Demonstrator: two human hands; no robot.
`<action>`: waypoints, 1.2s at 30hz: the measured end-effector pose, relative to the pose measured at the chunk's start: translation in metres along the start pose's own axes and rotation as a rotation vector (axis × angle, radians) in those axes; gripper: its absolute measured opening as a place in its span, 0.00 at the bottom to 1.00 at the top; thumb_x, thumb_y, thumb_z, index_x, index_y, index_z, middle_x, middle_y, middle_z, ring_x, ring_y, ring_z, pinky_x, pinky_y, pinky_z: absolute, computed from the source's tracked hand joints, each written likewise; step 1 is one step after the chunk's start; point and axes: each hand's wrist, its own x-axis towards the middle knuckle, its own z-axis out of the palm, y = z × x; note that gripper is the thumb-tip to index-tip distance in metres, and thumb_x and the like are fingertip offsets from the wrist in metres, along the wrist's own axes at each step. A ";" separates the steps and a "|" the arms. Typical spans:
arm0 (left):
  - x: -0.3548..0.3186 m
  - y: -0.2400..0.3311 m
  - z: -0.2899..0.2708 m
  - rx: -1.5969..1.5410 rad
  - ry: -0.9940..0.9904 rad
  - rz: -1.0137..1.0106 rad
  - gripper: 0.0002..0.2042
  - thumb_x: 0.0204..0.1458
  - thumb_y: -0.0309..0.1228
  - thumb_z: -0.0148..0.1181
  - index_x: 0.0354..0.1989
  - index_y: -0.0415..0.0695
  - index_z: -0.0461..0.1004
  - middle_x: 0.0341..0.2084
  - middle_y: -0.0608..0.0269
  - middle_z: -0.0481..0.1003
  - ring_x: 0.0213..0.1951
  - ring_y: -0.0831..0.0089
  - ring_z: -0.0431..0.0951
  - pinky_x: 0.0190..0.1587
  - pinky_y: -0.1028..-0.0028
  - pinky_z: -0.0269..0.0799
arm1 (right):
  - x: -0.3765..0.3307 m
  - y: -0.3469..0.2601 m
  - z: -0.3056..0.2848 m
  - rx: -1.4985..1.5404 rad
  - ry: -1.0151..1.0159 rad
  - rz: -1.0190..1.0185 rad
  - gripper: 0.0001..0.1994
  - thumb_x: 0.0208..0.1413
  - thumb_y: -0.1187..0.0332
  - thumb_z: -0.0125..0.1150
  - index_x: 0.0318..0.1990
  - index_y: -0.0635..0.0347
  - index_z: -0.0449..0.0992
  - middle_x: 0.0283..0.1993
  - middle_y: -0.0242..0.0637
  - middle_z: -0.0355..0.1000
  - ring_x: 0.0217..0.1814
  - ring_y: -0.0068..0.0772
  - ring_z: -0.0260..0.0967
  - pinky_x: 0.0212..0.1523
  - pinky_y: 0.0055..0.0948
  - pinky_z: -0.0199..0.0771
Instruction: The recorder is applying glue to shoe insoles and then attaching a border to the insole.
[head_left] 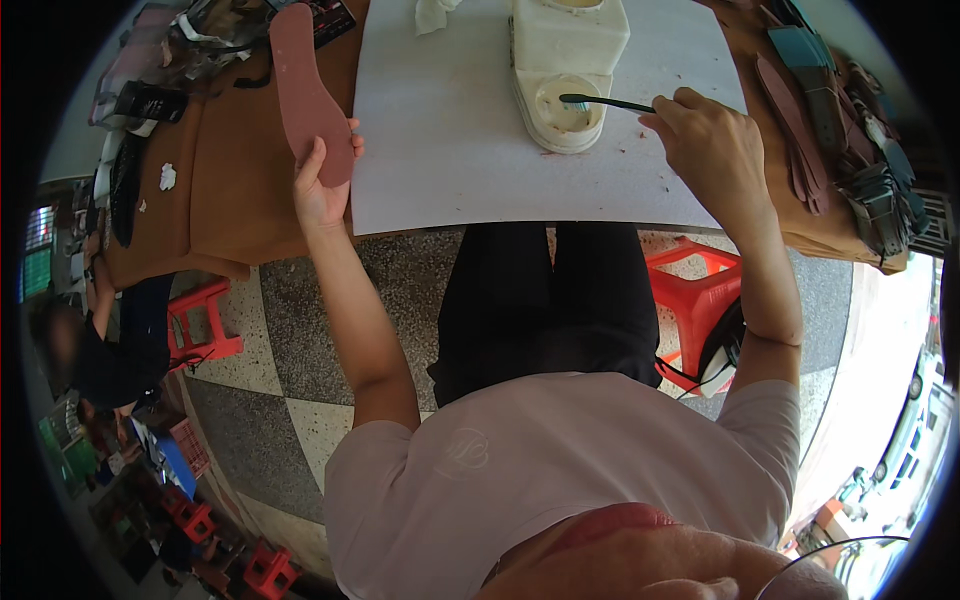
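My left hand (pixel 322 195) grips the heel end of a reddish-brown insole (pixel 302 90), thumb on its face and fingers behind. The insole points away from me over the left edge of the white board (pixel 430 160). In my right hand (pixel 708 150) is the dark handle of a toothbrush (pixel 622 103), pinched between thumb and fingers. Its head lies over the round cup at the front of a white plastic dispenser (pixel 570 50), with the bristles facing down into the cup. Whitish residue coats the inside of that cup.
Reddish insoles (pixel 795 130) and dark strap-like pieces (pixel 885 200) are piled on the right of the brown-covered table (pixel 225 200). Plastic bags (pixel 160 60) clutter the far left. A red stool (pixel 695 300) stands under the table edge; another person (pixel 120 340) sits at left.
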 end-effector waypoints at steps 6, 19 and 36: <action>-0.004 0.003 0.009 0.072 0.066 0.060 0.17 0.47 0.30 0.50 0.44 0.34 0.61 0.35 0.47 0.68 0.32 0.64 0.71 0.36 0.69 0.67 | -0.013 0.009 0.012 0.111 0.053 0.053 0.08 0.44 0.63 0.55 0.27 0.58 0.73 0.21 0.31 0.67 0.17 0.31 0.65 0.19 0.25 0.63; -0.099 -0.008 0.082 0.373 0.213 0.059 0.14 0.47 0.26 0.49 0.41 0.31 0.62 0.32 0.45 0.70 0.27 0.65 0.73 0.30 0.70 0.70 | -0.036 0.009 0.046 0.487 0.200 0.211 0.07 0.44 0.65 0.56 0.26 0.58 0.73 0.19 0.34 0.65 0.19 0.38 0.64 0.18 0.29 0.62; -0.117 -0.017 0.104 0.600 0.059 -0.083 0.09 0.48 0.26 0.49 0.35 0.34 0.68 0.30 0.58 0.73 0.29 0.75 0.73 0.32 0.79 0.69 | -0.051 0.001 0.061 0.724 0.275 0.341 0.05 0.43 0.73 0.57 0.29 0.63 0.73 0.16 0.37 0.63 0.14 0.28 0.58 0.17 0.22 0.57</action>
